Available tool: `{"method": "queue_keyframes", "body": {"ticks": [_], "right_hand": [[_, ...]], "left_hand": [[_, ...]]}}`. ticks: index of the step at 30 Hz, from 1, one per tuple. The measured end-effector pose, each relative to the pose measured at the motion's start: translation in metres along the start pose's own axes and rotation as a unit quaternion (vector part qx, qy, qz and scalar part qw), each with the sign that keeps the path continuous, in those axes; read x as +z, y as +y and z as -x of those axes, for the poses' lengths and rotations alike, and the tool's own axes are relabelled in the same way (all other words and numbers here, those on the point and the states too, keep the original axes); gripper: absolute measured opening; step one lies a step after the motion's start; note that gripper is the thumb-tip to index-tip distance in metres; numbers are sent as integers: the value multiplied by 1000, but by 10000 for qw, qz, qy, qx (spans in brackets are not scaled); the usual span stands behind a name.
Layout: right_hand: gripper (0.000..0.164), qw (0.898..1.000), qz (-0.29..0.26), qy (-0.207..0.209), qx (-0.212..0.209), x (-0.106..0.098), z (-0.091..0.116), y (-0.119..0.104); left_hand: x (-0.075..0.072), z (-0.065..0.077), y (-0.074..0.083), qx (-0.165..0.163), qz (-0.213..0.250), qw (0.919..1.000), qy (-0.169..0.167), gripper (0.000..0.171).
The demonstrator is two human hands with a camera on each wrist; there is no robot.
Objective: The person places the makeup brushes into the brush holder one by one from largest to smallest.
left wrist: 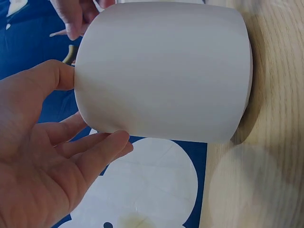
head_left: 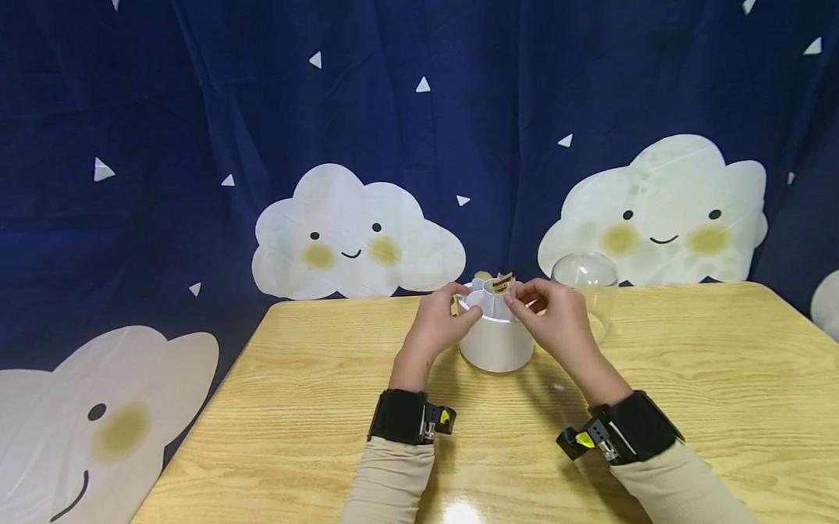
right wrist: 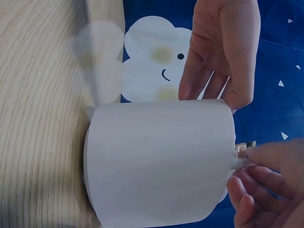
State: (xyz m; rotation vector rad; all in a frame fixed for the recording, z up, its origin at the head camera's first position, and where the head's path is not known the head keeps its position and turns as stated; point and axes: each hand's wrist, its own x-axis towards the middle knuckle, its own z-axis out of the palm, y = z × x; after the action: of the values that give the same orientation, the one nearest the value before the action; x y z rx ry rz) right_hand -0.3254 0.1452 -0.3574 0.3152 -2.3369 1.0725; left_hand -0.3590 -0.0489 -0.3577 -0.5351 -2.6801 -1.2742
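Note:
A white round container (head_left: 496, 344) stands upright on the table, its top divided into compartments around a central ring. My left hand (head_left: 438, 320) holds its left side, thumb on the top rim and fingers against the wall (left wrist: 161, 71). My right hand (head_left: 554, 312) is at the right of the top, where thumb and fingertips pinch a small pale piece (right wrist: 240, 164). What that piece is, I cannot tell. A small brown-and-gold striped item (head_left: 503, 283) sticks up beside the right fingertips. The compartments' insides are mostly hidden.
A clear dome cover (head_left: 588, 286) stands just behind and right of my right hand. The light wood table (head_left: 354, 374) ends at a dark blue curtain (head_left: 384, 84) printed with white clouds.

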Motion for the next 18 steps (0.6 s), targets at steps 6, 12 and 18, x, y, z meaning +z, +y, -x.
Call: {"method": "queue_keyframes", "body": {"ticks": [6,12,18], "right_hand": [[16,9998,113,-95,94,-1,0,0],[15,9996,165,-181,126,-1,0,0],[13,9995,211,-207,59,-1,1,0]], "left_hand": [[3,0,2,153,-26,9999,15,37],[2,3,5,119,-4,9999,41,36],[1,5,9,47,3,10000,-63,37]]}}
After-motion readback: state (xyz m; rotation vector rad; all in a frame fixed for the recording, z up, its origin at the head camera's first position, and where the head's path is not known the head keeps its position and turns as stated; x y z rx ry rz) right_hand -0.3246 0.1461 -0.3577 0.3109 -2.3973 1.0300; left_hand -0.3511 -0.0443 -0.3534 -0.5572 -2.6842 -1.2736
